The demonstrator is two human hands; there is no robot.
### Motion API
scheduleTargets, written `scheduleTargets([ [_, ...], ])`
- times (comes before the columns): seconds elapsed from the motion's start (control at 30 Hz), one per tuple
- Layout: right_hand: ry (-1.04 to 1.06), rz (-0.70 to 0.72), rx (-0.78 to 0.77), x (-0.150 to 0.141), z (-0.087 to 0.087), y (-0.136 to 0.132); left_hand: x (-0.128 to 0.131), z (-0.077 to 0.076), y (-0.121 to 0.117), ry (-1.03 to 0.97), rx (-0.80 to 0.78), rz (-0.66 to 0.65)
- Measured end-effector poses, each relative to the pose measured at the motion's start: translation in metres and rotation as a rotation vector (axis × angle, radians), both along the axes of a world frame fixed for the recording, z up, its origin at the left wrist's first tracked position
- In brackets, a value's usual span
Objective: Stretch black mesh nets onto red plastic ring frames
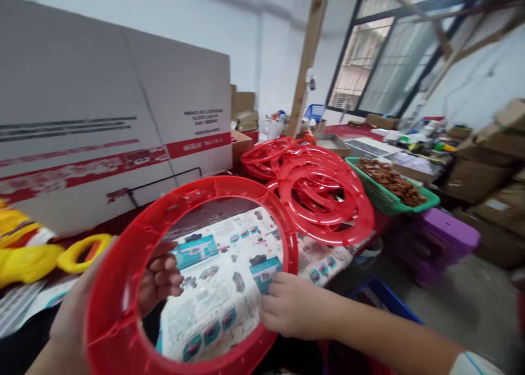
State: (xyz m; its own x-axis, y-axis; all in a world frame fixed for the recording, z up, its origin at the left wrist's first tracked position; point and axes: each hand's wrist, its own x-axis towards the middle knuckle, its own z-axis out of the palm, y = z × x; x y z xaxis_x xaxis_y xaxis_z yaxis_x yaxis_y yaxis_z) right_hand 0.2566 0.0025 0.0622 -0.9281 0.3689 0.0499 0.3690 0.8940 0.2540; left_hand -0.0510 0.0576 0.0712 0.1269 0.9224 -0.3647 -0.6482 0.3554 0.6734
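A large red plastic ring (215, 186) is held tilted up in front of me, its ribbed, hollow side showing. My left hand (162, 276) is closed round the ring's left side, with the fingers reaching through the opening. On the opposite side, my right hand (293, 306) grips the rim with curled fingers. Through the ring I see a printed sheet (221, 271) with pictures of toy guns, lying on the dark red table. Just beyond lies a heap of similar red rings (328, 200).
Yellow plastic parts (30, 260) lie at the left, before a big white carton (115, 91). A green basket (429, 200) of brown pieces (389, 183) stands right of the heap, near a purple stool (449, 230). A blue bin (385, 298) sits below the table edge.
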Motion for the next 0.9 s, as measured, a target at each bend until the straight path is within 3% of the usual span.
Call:
scheduleTargets([
  [0.07, -0.037, 0.005, -0.018, 0.0, -0.005, 0.011, -0.013, 0.009, 0.0, -0.023, -0.057, -0.059],
  [0.17, -0.082, 0.02, -0.03, -0.001, -0.007, 0.026, -0.029, 0.011, 0.007, -0.027, -0.067, -0.248],
  [0.33, -0.105, 0.086, -0.016, -0.002, -0.011, 0.052, -0.033, 0.006, 0.02, -0.068, 0.153, -0.322],
  [0.43, -0.076, 0.096, 0.029, 0.001, -0.019, 0.07, -0.03, 0.005, 0.014, -0.132, 0.248, -0.398],
  [0.53, -0.042, 0.082, 0.044, 0.003, -0.021, 0.086, -0.027, 0.005, 0.005, -0.151, 0.389, -0.392],
  [0.63, 0.016, 0.101, -0.017, -0.005, 0.0, 0.093, -0.025, 0.005, 0.003, -0.131, 0.455, -0.349],
  [0.73, 0.175, 0.171, -0.151, -0.026, 0.043, 0.091, -0.026, 0.005, 0.003, -0.112, 0.451, -0.31],
  [0.83, 0.426, 0.226, -0.197, -0.062, 0.082, 0.091, -0.028, 0.01, -0.003, -0.038, 0.409, -0.34],
  [0.9, 0.574, 0.21, -0.214, -0.094, 0.096, 0.095, -0.031, 0.013, -0.008, 0.065, 0.36, -0.353],
])
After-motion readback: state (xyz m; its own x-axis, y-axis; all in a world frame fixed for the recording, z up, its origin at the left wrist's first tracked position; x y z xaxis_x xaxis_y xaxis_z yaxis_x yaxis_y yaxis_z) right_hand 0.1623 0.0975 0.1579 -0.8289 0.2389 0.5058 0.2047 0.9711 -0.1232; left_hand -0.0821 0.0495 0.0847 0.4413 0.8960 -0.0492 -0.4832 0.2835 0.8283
